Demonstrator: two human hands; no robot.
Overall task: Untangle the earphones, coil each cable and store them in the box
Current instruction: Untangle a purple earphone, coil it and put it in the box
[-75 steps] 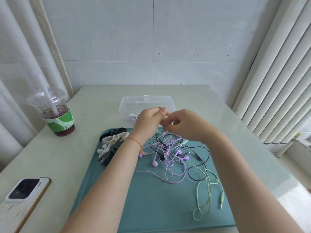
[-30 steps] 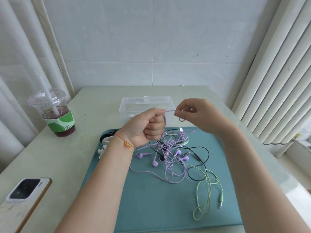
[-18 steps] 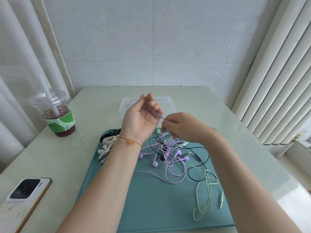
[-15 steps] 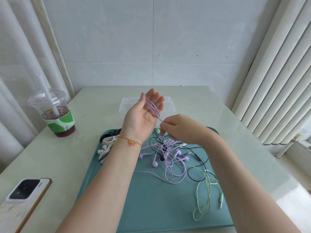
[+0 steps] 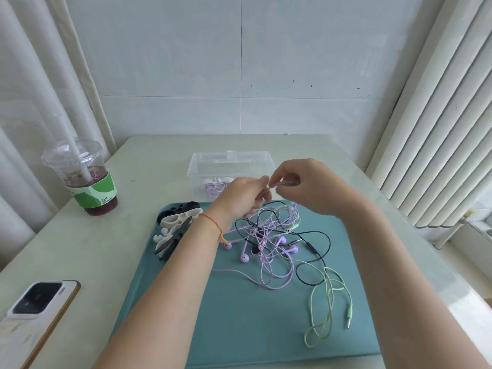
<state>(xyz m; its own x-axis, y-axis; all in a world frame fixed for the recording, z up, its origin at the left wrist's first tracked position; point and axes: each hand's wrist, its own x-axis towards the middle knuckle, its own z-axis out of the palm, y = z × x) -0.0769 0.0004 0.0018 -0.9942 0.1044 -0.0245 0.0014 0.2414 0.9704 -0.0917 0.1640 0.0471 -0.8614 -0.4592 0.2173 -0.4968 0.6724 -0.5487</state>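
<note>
A tangle of purple earphones (image 5: 266, 251) lies on the teal mat (image 5: 239, 315), knotted with a black cable (image 5: 314, 251) and a light green cable (image 5: 328, 296). Both hands hover above the tangle's far end. My left hand (image 5: 241, 195) and my right hand (image 5: 306, 187) pinch the same purple cable strand (image 5: 277, 184) between their fingertips, close together. Behind them stands the clear plastic box (image 5: 229, 166), open, with a coiled purple cable (image 5: 214, 188) inside.
Black and white cable clips (image 5: 174, 227) lie at the mat's left far corner. A lidded drink cup with a straw (image 5: 85, 177) stands far left. A phone (image 5: 34, 312) lies at the near left table edge. Blinds hang on the right.
My left hand turned from palm-up with the purple cable looped over its fingers to a lower pinch. My right hand rose and now meets it just in front of the box.
</note>
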